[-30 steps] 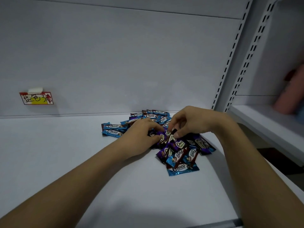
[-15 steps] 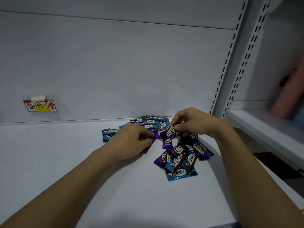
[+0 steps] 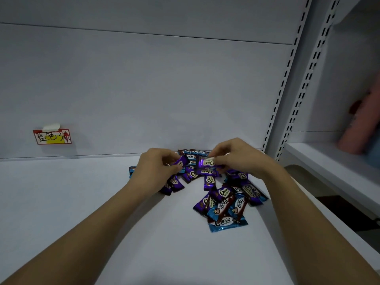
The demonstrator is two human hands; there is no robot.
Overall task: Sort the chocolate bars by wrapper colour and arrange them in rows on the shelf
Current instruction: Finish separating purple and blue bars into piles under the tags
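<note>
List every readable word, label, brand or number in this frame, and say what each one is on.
"Choco": white lettering on the blue bar nearest the camera, repeated on the purple bars and other blue bars in the pile.
Small print under "Choco" on the wrappers: too small to read.
Purple bar in the right hand: lettering blurred.
Taped tag on the back panel: handwritten characters, too blurred to read.
No numbers visible.
</note>
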